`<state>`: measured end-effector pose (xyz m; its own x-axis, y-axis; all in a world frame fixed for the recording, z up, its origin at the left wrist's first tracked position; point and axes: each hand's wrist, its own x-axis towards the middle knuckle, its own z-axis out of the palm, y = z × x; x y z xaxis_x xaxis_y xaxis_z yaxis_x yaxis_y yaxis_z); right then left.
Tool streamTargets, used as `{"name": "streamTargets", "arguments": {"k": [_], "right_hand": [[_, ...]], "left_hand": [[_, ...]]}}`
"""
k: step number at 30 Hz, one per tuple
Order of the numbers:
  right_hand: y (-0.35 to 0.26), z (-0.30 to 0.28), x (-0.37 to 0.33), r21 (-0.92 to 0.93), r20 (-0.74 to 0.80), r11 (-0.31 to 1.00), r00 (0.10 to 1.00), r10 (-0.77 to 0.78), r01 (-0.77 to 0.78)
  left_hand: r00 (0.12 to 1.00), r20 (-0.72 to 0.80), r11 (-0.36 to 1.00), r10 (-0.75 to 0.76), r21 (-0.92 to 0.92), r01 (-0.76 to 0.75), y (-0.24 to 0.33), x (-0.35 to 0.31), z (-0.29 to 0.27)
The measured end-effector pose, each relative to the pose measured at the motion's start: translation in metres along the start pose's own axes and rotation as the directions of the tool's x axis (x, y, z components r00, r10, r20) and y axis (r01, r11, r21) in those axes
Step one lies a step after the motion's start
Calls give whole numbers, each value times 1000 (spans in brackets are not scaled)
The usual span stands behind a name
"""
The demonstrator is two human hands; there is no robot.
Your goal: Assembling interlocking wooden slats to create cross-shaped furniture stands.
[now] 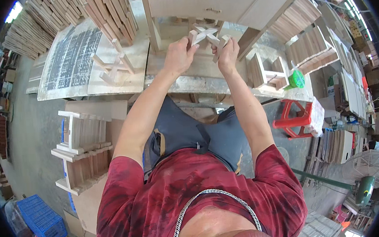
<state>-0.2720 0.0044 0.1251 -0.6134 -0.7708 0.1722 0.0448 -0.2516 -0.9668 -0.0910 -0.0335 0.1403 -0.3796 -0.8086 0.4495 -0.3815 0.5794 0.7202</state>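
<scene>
My left hand (179,57) and my right hand (227,56) are both stretched out over the workbench (157,72). Between them is a small pale wooden frame with crossing slats (211,37). The left fingers close around its left end, and the right fingers grip a block-like end on the right. Part of each end is hidden behind the fingers. Just beyond stands a large pale wooden cabinet (189,2) with small drawer pulls. To the left, a similar crossed wooden frame (115,66) rests on a board.
Stacked wooden strips (110,13) rise at the back left. Box-like wooden frames (266,74) and a green bundle (297,79) sit to the right. A red stool (293,120) is right of my legs, a floor fan (367,173) lower right. Stacked wooden frames (83,149) stand left, near a blue crate (41,221).
</scene>
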Motion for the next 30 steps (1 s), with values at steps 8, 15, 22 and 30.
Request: {"name": "streamTargets", "arguments": {"k": [8, 15, 22, 30], "right_hand": [[21, 5, 41, -157, 31, 987, 999, -34, 39], [11, 1, 43, -155, 73, 988, 997, 21, -10], [-5, -19, 35, -194, 300, 980, 954, 12, 49], [-115, -44, -64, -381, 920, 38, 382, -91, 924]], "left_hand": [[992, 56, 993, -116, 27, 115, -16, 33, 16], [990, 55, 991, -132, 12, 132, -14, 36, 17], [992, 54, 993, -112, -23, 113, -16, 32, -1], [892, 395, 907, -217, -256, 334, -13, -22, -84]]}}
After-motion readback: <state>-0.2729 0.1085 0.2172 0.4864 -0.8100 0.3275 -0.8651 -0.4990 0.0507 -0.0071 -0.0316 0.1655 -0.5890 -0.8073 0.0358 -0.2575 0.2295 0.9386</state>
